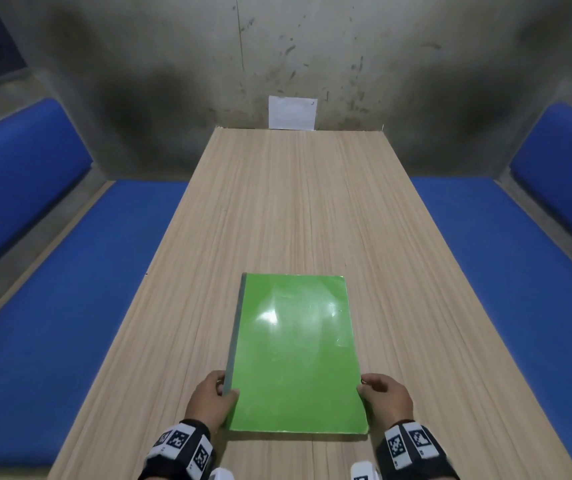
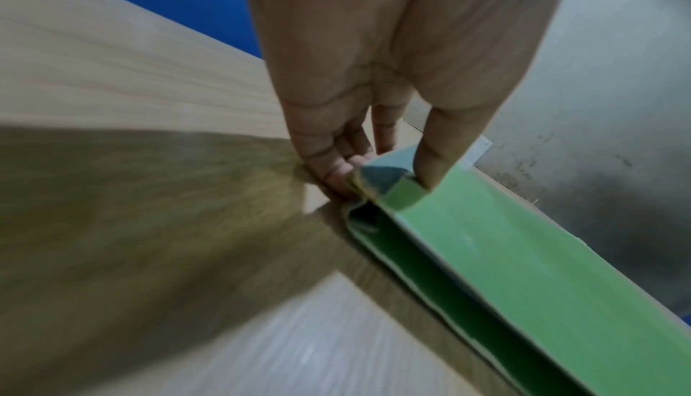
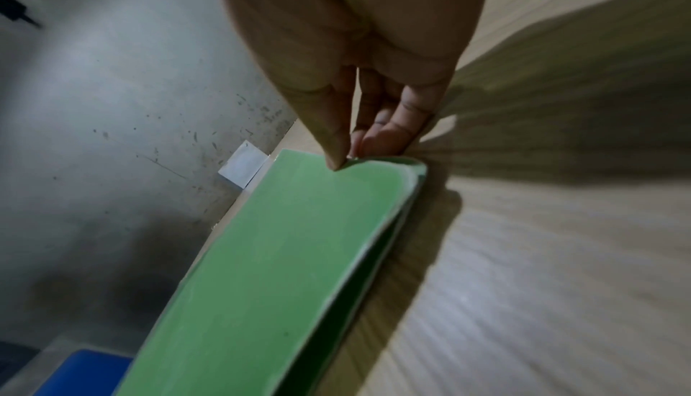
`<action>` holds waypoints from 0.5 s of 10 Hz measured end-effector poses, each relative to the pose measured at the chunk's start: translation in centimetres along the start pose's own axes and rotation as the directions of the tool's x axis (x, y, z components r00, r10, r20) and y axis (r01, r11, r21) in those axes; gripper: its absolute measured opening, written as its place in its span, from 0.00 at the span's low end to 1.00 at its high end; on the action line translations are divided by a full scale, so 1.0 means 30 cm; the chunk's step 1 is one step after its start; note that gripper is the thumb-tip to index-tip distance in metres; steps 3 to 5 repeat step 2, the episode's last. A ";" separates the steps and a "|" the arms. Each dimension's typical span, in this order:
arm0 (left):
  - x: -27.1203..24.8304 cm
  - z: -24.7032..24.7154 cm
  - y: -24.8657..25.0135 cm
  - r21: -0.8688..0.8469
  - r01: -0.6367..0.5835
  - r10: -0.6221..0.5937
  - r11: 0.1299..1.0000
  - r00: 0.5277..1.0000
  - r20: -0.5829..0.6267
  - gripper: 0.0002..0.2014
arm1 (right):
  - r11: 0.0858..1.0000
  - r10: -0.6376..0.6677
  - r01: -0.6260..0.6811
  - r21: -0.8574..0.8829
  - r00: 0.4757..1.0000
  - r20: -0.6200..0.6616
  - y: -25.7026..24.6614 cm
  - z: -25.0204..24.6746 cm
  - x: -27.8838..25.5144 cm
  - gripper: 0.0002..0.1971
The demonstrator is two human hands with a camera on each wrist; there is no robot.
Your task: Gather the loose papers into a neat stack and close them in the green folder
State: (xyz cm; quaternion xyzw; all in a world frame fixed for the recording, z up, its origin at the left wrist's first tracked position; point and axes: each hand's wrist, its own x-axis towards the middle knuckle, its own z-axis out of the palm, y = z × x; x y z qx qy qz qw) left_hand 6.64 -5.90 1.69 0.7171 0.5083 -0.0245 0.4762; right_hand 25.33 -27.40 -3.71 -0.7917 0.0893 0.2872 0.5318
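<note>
The green folder lies closed on the wooden table, grey spine to the left, near the front edge. My left hand pinches the spine edge near the front corner, thumb on the cover and fingers beneath; in the left wrist view the folder is lifted slightly off the table. My right hand pinches the folder's right edge the same way, thumb on top of the folder in the right wrist view. No loose papers show on the table; anything inside the folder is hidden.
A white sheet leans against the stained grey wall behind the table's far end. Blue cushioned benches run along both sides of the table. Bare wood stretches beyond the folder.
</note>
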 end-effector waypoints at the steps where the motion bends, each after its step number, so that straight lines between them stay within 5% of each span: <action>1: -0.005 0.007 0.002 -0.028 -0.002 0.002 1.000 1.000 -0.014 0.20 | 1.000 -0.005 0.005 0.029 1.000 -0.006 0.030 -0.005 0.032 0.09; 5: -0.011 0.013 0.008 -0.066 -0.011 0.009 0.998 1.000 -0.027 0.19 | 0.999 -0.037 0.037 0.028 0.999 -0.023 0.071 0.002 0.083 0.09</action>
